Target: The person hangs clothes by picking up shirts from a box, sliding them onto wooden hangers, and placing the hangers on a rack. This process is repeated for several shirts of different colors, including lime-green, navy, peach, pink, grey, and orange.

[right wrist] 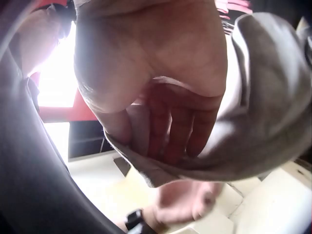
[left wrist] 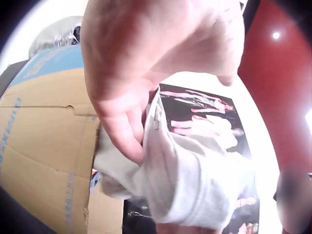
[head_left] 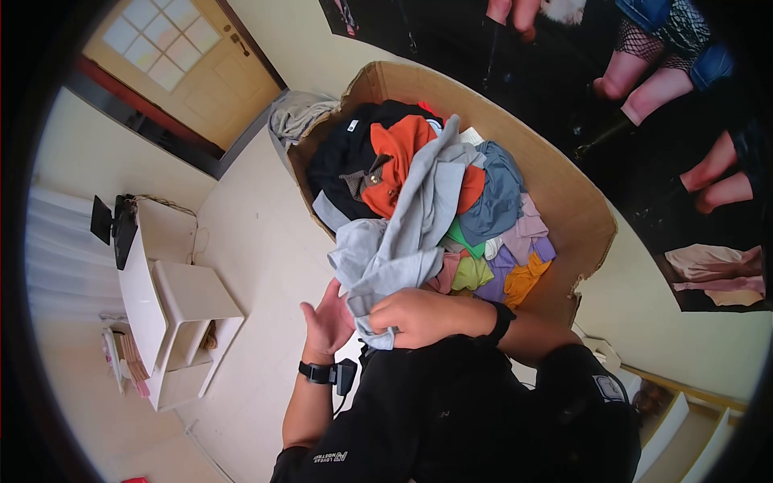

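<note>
A light grey garment [head_left: 423, 193] stretches from the pile in a cardboard box [head_left: 564, 185] down to the person's waist. The right hand [head_left: 415, 318] pinches its near end; in the right wrist view the fingers [right wrist: 178, 131] reach inside the fabric's edge [right wrist: 263, 97]. Beside that end, the left hand [head_left: 328, 322] has its palm turned up and its thumb spread away. From the left wrist view, the left hand's fingers [left wrist: 124, 131] touch the edge of the pale cloth [left wrist: 180, 180], with the thumb clear of it. In the head view the left fingertips are partly hidden behind the garment.
The box holds black, orange [head_left: 403, 145], blue-grey [head_left: 493, 193], green, purple and yellow clothes. Grey fabric [head_left: 298, 117] lies at its far left corner. A white desk [head_left: 193, 294] with a monitor stands left, a door [head_left: 181, 64] behind, shelves [head_left: 684, 435] at lower right.
</note>
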Demonstrator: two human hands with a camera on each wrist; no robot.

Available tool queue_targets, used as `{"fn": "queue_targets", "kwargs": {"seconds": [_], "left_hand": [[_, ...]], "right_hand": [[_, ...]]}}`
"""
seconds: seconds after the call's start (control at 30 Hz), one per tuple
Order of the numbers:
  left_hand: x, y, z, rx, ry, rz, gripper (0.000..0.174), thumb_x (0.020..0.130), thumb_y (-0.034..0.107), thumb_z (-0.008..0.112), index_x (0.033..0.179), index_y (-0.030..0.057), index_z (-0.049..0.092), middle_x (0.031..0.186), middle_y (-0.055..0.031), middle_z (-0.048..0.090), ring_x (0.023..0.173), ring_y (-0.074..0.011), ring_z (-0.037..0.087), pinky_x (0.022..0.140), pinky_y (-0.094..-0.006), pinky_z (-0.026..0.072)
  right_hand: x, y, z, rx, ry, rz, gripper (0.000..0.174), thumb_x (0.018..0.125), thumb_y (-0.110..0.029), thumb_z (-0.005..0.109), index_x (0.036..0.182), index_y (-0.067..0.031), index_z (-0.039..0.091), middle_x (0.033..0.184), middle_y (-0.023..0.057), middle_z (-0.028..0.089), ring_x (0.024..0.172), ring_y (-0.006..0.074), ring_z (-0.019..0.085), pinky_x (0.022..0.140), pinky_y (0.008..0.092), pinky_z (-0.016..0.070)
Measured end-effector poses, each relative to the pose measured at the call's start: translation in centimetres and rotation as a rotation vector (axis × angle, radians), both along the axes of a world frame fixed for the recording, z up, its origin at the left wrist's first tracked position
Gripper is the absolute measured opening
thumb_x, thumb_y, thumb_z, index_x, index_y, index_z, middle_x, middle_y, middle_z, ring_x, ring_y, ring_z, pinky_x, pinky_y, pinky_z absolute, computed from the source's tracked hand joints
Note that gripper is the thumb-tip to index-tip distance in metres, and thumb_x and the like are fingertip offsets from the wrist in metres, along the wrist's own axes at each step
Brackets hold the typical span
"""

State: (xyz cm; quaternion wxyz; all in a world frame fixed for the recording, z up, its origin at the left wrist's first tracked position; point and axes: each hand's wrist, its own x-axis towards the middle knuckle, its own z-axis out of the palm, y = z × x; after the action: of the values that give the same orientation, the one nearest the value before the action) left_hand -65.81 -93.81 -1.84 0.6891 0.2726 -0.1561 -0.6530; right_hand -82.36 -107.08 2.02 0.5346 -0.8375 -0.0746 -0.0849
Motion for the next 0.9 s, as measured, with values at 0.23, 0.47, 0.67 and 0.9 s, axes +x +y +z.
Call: {"fn": "queue_targets", "kwargs": {"seconds": [0.23, 0.47, 0.67, 0.9], "left_hand": [[-1.8, -2.7, -0.5, 0.132, -0.256, 0.007, 0.054, 0.076, -0.006, 0.046, 0.129, -0.0003, 0.04, 0.118, -0.0095, 0.057, 0.106, -0.0185, 0.057, 0.093, -0.0312, 0.0439], [-0.9, 1.3, 4.5, 0.006, -0.574, -0.457, 0.021, 0.077, 0.004, 0.06, 0.097, -0.0005, 0.06, 0.091, -0.0001, 0.062, 0.085, -0.0091, 0.055, 0.078, -0.0235, 0.0426], [0.0, 3.7, 5.3, -0.043, -0.643, -0.466, 0.021, 0.076, 0.012, 0.069, 0.092, 0.0002, 0.061, 0.088, -0.0011, 0.063, 0.08, -0.0108, 0.055, 0.073, -0.0264, 0.0433], [3.7, 6.7, 7.4, 0.16, -0.661, 0.642, 0.036, 0.079, 0.014, 0.066, 0.109, 0.0004, 0.054, 0.104, -0.0077, 0.061, 0.097, -0.0184, 0.059, 0.088, -0.0333, 0.0462]], "right_hand": [[-4.4, -1.8, -3.4, 0.165, 0.178, -0.017, 0.026, 0.068, -0.004, 0.062, 0.094, -0.003, 0.061, 0.086, 0.0085, 0.064, 0.076, 0.0188, 0.063, 0.066, 0.0309, 0.0483], [-5.4, -7.3, -8.5, 0.998, 0.12, -0.945, 0.026, 0.085, -0.012, 0.063, 0.106, -0.0015, 0.051, 0.097, 0.0085, 0.06, 0.091, 0.0152, 0.058, 0.082, 0.0304, 0.0473], [-2.6, -10.9, -14.5, 1.611, 0.013, -0.694, 0.027, 0.084, -0.006, 0.057, 0.109, -0.0003, 0.051, 0.103, 0.0112, 0.06, 0.094, 0.0263, 0.059, 0.088, 0.0414, 0.0457], [-7.7, -9.7, -5.6, 1.436, -0.367, -0.278, 0.061, 0.071, 0.012, 0.056, 0.129, -0.0041, 0.043, 0.117, 0.0094, 0.056, 0.111, 0.0255, 0.053, 0.098, 0.041, 0.0413]]}}
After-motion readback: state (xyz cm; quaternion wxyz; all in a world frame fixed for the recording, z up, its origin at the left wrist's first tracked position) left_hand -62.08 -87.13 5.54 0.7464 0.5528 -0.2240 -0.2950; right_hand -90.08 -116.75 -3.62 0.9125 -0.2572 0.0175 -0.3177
